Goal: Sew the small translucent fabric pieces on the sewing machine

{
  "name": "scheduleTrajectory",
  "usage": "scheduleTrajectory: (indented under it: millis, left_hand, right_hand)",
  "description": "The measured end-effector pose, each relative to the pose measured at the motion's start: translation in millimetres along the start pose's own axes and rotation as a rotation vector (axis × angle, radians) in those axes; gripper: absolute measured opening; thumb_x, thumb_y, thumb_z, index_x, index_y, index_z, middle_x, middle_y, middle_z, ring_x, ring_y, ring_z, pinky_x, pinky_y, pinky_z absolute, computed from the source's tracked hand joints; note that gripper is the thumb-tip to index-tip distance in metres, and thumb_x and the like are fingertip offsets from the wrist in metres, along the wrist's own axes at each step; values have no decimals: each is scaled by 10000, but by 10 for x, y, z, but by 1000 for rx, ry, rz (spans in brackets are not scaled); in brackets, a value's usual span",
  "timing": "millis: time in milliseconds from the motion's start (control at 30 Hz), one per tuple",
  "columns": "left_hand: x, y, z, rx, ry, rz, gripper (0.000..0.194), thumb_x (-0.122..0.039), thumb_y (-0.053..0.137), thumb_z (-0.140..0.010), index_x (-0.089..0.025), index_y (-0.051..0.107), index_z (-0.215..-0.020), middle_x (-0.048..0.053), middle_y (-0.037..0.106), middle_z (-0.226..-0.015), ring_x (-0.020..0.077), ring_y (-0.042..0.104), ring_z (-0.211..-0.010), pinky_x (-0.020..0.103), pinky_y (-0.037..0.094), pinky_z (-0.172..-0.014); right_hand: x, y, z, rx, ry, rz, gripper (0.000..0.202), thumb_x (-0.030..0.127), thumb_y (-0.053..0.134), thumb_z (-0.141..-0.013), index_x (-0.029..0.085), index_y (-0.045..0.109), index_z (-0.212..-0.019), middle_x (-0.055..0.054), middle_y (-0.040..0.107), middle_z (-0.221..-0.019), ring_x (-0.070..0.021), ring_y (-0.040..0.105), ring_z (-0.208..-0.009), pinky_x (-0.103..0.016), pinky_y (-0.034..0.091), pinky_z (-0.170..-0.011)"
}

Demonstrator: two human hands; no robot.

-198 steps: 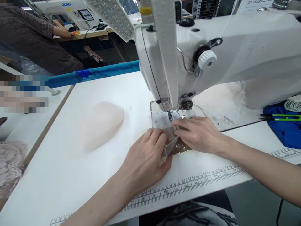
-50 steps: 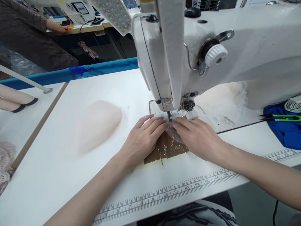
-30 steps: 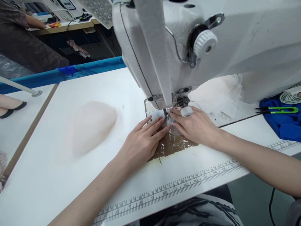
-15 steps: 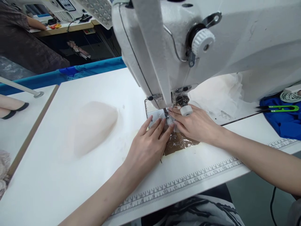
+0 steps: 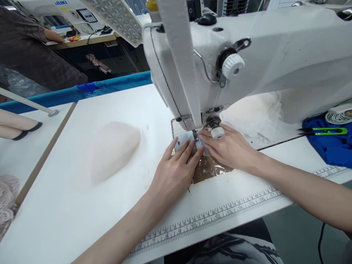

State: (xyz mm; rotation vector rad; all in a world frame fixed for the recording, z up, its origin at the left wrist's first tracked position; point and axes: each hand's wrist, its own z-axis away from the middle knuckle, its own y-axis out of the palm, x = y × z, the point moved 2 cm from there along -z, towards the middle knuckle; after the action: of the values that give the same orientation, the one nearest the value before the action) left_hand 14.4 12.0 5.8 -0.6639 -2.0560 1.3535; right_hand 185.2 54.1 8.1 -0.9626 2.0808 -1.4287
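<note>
Presently, the step in hand appears to be positioning or guiding a small sheer fabric piece [image 5: 206, 151] for stitching on the white sewing machine [image 5: 275, 47]. The piece lies near the centre of the frame, at the presser foot [image 5: 195, 135] and over the brown taped patch [image 5: 210, 170] on the table [image 5: 110, 216]; its exact outline is hidden by the hands. The next move probably calls for light, even pressure from both sides, with the fingertips clear of the needle. The left hand [image 5: 174, 172] is palm down, its forearm rising from the lower edge of the frame; its fingers are spread and extended, clamped on nothing visible, with the tips left of and below the foot. The right hand [image 5: 231, 146] enters from the right edge, wrist low, fingers close together and pointing left, tips at the fabric beside the foot; whether they pinch it cannot be told. A second sheer piece [image 5: 117, 150] lies flat at left centre, well apart from both hands.
</note>
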Motion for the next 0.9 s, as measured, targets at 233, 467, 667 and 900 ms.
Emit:
scheduleTrajectory:
  millis: [233,467,667,900]
  left_hand:
    - [11,21,8,-38,-50,34,365,-91,394,-893,-100,551,-1223,140,617,-1234,252,560,-1183,499,385,-1070]
    - [11,16,23,-73,-80,74,367,-55,374,-869,-27,544,-1193,172,638,-1188,255,573,-1165,492,373,-1082]
    - [2,11,78,-64,-41,55,376,-93,428,-878,-72,567,-1226,128,614,-1235,264,564,-1175,515,344,-1097]
    - [4,5,72,-67,-46,50,372,-92,432,-876,-66,577,-1217,124,619,-1226,263,572,-1165,512,361,-1086]
  right_hand:
    - [120,-72,43,-31,-10,-22,254,239,520,-813,112,616,-1011,-85,673,-985,-224,587,-903,-380,397,-893]
    - [125,-6,32,-173,-58,95,207,93,473,-881,167,666,-881,-19,700,-906,-160,586,-790,-305,393,-739]
    - [128,-43,61,-211,-143,101,232,63,496,-870,188,688,-831,16,698,-825,-140,570,-723,-305,392,-723]
    - [132,-38,53,-208,-145,110,226,58,502,-865,178,685,-810,15,690,-814,-134,557,-702,-295,386,-692]
